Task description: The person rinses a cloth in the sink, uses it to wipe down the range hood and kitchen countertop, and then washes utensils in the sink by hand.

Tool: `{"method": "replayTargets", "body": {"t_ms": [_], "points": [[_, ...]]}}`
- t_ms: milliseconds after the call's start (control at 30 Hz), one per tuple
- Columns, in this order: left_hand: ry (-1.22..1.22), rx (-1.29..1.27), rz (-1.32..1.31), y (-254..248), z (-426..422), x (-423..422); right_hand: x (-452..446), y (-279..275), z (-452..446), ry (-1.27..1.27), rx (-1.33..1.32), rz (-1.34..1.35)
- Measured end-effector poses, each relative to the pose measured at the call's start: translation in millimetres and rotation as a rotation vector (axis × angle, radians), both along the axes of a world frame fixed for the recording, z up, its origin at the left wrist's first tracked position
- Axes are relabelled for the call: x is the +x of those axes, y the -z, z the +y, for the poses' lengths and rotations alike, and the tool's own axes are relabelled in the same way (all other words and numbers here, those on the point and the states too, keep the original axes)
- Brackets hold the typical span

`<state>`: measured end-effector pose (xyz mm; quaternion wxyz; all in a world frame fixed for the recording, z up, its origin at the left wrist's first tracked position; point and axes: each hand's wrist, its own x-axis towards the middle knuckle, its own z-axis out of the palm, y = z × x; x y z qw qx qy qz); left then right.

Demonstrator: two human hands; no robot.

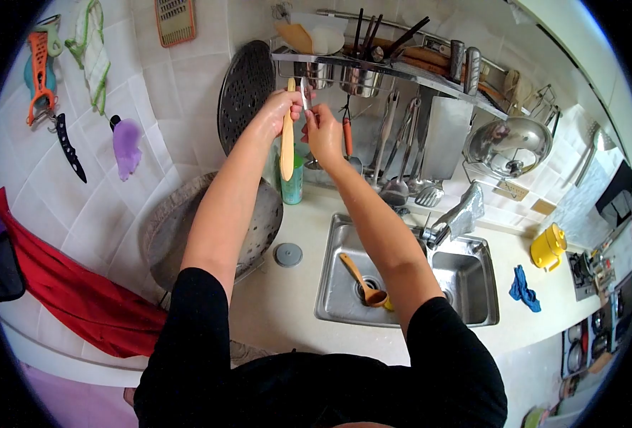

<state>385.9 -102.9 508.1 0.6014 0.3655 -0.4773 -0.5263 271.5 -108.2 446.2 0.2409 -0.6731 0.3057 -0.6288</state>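
Both my arms reach up toward the rack above the counter. My left hand (279,108) is closed around a long pale wooden utensil (287,146), which hangs upright with its rounded end down; its upper part is partly covered by my fingers. Close beside it, my right hand (323,132) pinches a thin silver utensil (304,91) that points upward; its exact kind does not show. Both hands are just in front of the metal cups (361,80) hanging from the rack. Below them stands a green cup (292,182) on the counter.
A steel double sink (327,285) holds a wooden ladle (362,278). Left of it are a grey round lid (288,255) and a large wok (166,235). Several metal utensils (396,189) hang behind. A blue cloth (524,289) and yellow jug (548,247) are at right.
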Motion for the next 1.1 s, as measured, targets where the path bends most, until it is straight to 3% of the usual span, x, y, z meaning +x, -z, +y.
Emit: {"method": "replayTargets", "body": {"t_ms": [500, 767, 900, 1000, 1033, 1100], "points": [[-0.002, 0.006, 0.039, 1, 7, -2, 0, 0, 4, 0.019, -0.016, 0.042], [-0.018, 0.007, 0.021, 6, 3, 0, 3, 10, -6, -0.031, 0.100, 0.034], [-0.342, -0.059, -0.230, 24, 5, -3, 5, 17, 1, -0.141, 0.199, -0.063], [-0.664, -0.163, -0.359, 29, 3, -12, 6, 21, -3, -0.035, 0.142, 0.039], [-0.665, -0.217, -0.579, 30, 7, -13, 6, 23, -5, 0.010, 0.099, 0.060], [-0.772, -0.393, -0.680, 35, 0, -16, 7, 25, -8, 0.100, 0.015, 0.104]]}}
